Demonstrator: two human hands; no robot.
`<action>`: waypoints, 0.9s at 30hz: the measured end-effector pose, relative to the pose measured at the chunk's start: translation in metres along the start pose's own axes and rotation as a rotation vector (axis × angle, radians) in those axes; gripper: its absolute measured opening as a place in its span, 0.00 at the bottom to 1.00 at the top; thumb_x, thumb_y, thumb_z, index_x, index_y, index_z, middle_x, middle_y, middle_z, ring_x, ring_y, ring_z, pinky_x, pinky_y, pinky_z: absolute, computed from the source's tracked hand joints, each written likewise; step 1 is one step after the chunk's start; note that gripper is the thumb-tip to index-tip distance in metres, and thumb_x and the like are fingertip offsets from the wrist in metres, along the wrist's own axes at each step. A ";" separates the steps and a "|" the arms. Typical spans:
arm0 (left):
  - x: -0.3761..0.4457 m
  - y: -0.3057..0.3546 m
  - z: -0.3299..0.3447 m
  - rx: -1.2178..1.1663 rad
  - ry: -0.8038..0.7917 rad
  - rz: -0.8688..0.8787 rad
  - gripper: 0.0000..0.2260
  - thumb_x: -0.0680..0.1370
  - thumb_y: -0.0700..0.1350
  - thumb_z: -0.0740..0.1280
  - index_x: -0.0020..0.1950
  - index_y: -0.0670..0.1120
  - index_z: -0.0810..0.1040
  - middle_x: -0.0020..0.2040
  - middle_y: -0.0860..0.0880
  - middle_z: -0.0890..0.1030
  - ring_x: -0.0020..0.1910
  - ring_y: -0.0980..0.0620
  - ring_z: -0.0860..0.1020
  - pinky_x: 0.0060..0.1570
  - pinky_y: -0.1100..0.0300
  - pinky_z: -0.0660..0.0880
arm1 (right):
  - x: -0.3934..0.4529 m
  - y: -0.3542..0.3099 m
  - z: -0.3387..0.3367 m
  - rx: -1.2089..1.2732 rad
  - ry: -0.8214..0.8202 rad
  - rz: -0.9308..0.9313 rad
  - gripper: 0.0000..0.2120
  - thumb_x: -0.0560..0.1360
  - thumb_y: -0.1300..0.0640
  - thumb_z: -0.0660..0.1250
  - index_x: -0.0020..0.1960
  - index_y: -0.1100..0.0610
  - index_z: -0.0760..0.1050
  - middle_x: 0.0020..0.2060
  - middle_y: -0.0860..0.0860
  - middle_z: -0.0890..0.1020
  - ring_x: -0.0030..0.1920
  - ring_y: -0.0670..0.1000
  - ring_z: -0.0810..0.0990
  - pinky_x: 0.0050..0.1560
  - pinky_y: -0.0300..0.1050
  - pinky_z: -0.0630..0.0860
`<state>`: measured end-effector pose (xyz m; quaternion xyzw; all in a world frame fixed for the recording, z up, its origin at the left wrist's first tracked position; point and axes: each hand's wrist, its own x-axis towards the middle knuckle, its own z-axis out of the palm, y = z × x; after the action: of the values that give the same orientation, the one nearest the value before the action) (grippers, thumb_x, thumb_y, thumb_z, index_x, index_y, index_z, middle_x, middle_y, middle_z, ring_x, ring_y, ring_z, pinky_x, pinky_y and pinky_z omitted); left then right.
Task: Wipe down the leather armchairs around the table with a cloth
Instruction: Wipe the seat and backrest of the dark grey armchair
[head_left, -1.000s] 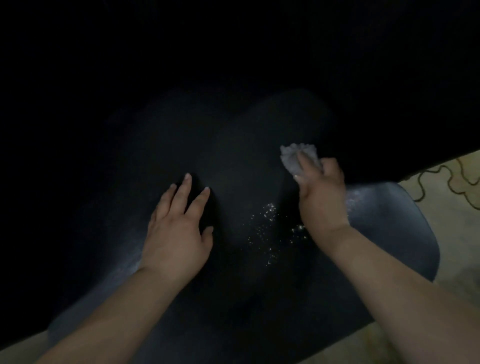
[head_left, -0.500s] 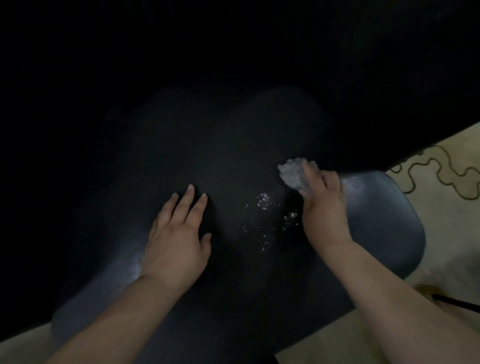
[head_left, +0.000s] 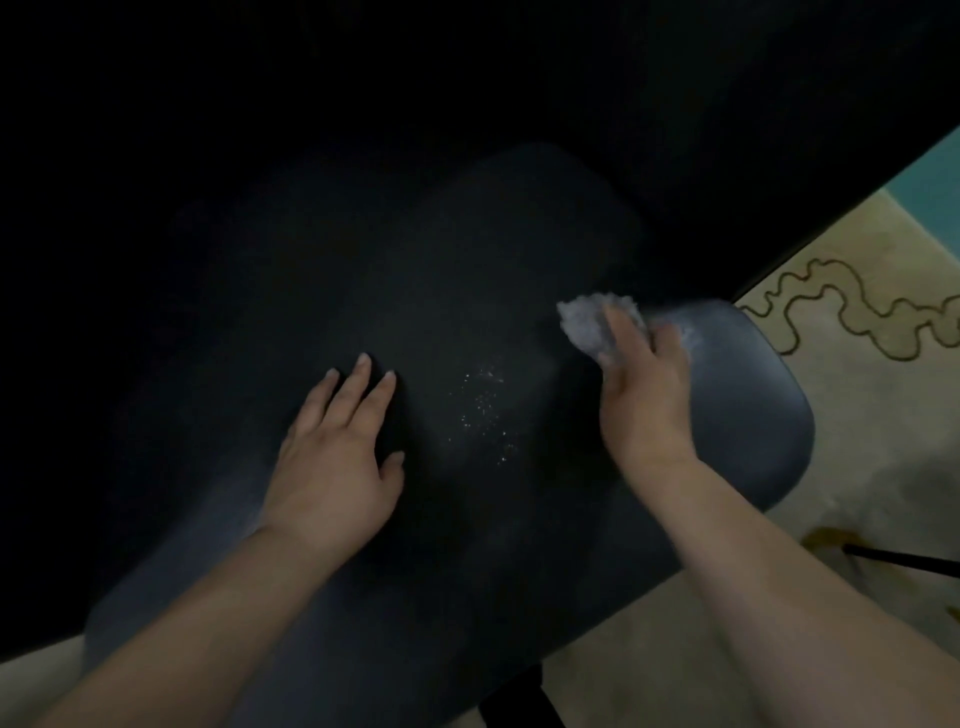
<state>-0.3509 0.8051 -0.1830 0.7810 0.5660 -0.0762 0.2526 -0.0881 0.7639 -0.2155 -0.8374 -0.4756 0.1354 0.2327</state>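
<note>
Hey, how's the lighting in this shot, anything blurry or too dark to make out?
Head view: very dim; the top and left are nearly black, so the armchair shows only its lit right edge. Small specks glint on the seat. The cloth in the right hand looks soft, maybe motion-blurred. The left hand is sharper. The rug is brightest.

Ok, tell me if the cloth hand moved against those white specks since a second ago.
Yes. The right hand with the cloth has slid away from the white specks toward the chair's right edge.
</note>
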 end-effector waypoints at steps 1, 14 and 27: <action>0.000 0.000 0.000 -0.003 -0.004 -0.004 0.33 0.78 0.52 0.64 0.78 0.55 0.51 0.79 0.57 0.45 0.77 0.52 0.44 0.74 0.50 0.55 | -0.006 0.002 0.000 -0.048 -0.018 0.026 0.26 0.77 0.66 0.61 0.73 0.50 0.65 0.60 0.59 0.69 0.59 0.60 0.68 0.64 0.52 0.67; -0.011 -0.016 -0.002 -0.033 0.011 0.014 0.32 0.78 0.51 0.64 0.78 0.55 0.53 0.79 0.56 0.46 0.77 0.52 0.45 0.75 0.54 0.52 | -0.037 -0.053 0.040 0.052 0.024 -0.143 0.28 0.72 0.68 0.60 0.71 0.54 0.69 0.55 0.63 0.71 0.51 0.64 0.72 0.54 0.56 0.74; -0.016 -0.036 -0.004 -0.063 0.013 0.020 0.32 0.77 0.47 0.65 0.78 0.52 0.55 0.79 0.54 0.47 0.77 0.51 0.46 0.75 0.54 0.50 | -0.095 -0.114 0.072 0.102 -0.109 -0.154 0.31 0.72 0.70 0.65 0.73 0.53 0.66 0.58 0.59 0.69 0.52 0.56 0.70 0.54 0.53 0.74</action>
<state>-0.3909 0.8017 -0.1838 0.7788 0.5620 -0.0509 0.2740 -0.2525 0.7507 -0.2178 -0.7769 -0.5430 0.1864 0.2584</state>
